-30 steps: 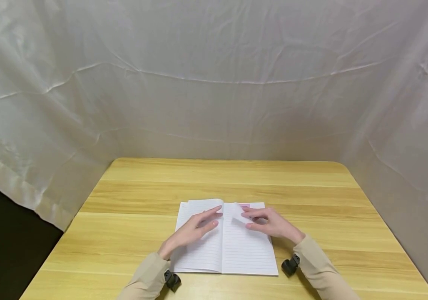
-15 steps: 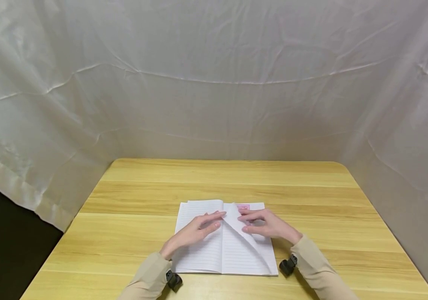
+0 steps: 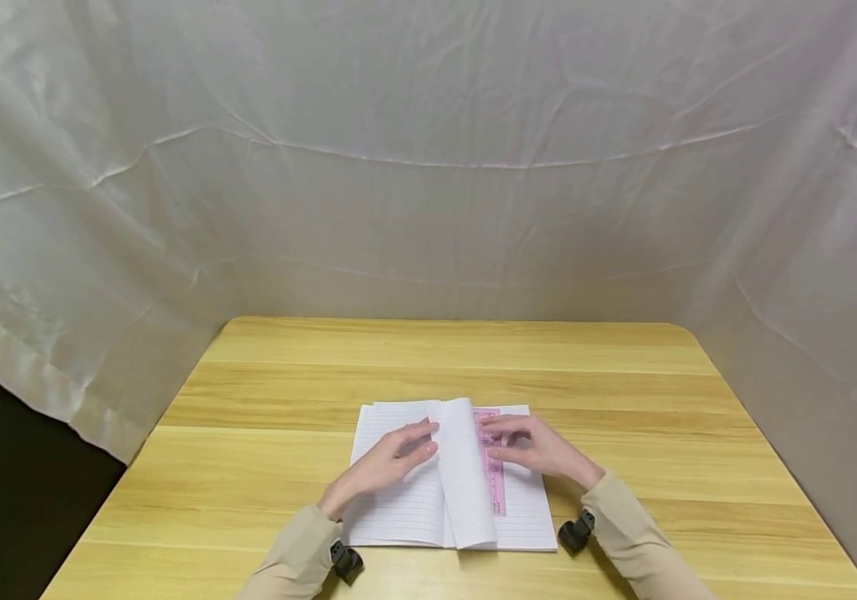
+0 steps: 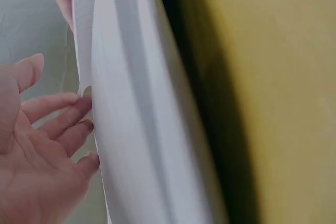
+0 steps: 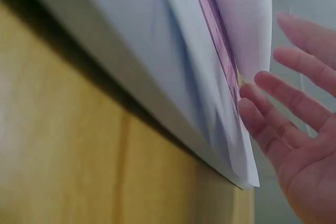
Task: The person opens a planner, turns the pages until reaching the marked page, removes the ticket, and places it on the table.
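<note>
An open lined notebook (image 3: 398, 517) lies on the table. One of its pages (image 3: 468, 479) stands curled up just right of the spine. Beside that page, on the right-hand side, lies a long pink printed slip (image 3: 498, 492); its upper part is partly behind fingers. My left hand (image 3: 379, 462) is over the left page with loosely extended fingers, and in the left wrist view its lower fingertips (image 4: 89, 161) touch the paper. Over the pink slip is my right hand (image 3: 544, 450), fingers spread and slightly bent. The right wrist view shows nothing gripped in that hand (image 5: 299, 114).
The wood-grain table (image 3: 286, 375) extends around the notebook on all sides. Pale fabric (image 3: 428, 208) hangs behind the table and along both sides. A dark area (image 3: 16, 492) shows at the lower left. Small black cameras (image 3: 574, 533) sit at both wrists.
The lifted page has swung left from beneath the right hand toward the spine, uncovering more of the pink slip. The left hand moved slightly right, then back left; the right hand stayed nearly in place.
</note>
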A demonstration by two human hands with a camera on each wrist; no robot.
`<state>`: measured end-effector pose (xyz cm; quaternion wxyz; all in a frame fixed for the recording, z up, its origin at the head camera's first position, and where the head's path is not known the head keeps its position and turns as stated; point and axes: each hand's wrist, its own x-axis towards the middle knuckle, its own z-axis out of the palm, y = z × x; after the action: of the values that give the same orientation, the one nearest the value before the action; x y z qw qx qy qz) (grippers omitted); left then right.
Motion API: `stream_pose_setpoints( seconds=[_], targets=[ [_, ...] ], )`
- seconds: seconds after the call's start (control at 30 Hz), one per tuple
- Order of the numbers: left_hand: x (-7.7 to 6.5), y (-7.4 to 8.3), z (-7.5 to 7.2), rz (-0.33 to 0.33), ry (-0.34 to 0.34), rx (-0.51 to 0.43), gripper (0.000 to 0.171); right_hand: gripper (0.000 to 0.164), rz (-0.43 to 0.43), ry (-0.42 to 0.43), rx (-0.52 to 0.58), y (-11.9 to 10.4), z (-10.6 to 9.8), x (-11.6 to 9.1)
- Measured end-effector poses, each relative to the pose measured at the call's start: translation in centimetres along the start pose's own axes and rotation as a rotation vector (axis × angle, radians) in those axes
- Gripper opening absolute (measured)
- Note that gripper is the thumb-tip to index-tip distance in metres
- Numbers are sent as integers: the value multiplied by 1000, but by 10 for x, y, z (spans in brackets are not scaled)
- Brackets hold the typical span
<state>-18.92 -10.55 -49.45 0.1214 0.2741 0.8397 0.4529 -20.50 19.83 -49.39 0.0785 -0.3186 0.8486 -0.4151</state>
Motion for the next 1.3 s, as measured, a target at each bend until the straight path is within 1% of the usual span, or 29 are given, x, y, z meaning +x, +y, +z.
stream_pose_setpoints(
  seconds=[0.1,0.27,0.37,0.43,0.57,0.63,0.73,0.83,0.9,1.03,1.1,1.3],
  targets=[
    [-2,-1,-1,-43,22,8,56,44,12,24,-27,4,0,-1],
    [-5,0,-2,-125,63,49,67,46,32,51,-41,8,-3,-1],
    [-7,0,-3,-178,90,88,75,47,87,62,-41,9,-4,0],
    [-8,0,-4,-205,103,132,81,49,127,66,-30,9,-4,2],
    [-9,-1,-5,-237,130,209,94,54,208,78,10,10,-6,4],
    [-9,-1,-6,-249,133,230,101,57,253,86,31,10,-6,5],
    [-11,-1,-7,-268,131,258,110,60,296,93,32,10,-7,8],
    [-11,0,-7,-294,137,304,119,62,318,101,12,11,-6,11],
    [-10,0,-6,-311,156,328,123,64,327,105,-6,12,-5,14],
    [-10,2,-6,-336,198,361,127,70,351,115,-36,12,-3,17],
    [-11,2,-5,-349,207,366,128,72,367,117,-44,12,-1,19],
    [-14,2,-4,-400,184,369,129,76,409,109,-64,9,0,21]
  ],
)
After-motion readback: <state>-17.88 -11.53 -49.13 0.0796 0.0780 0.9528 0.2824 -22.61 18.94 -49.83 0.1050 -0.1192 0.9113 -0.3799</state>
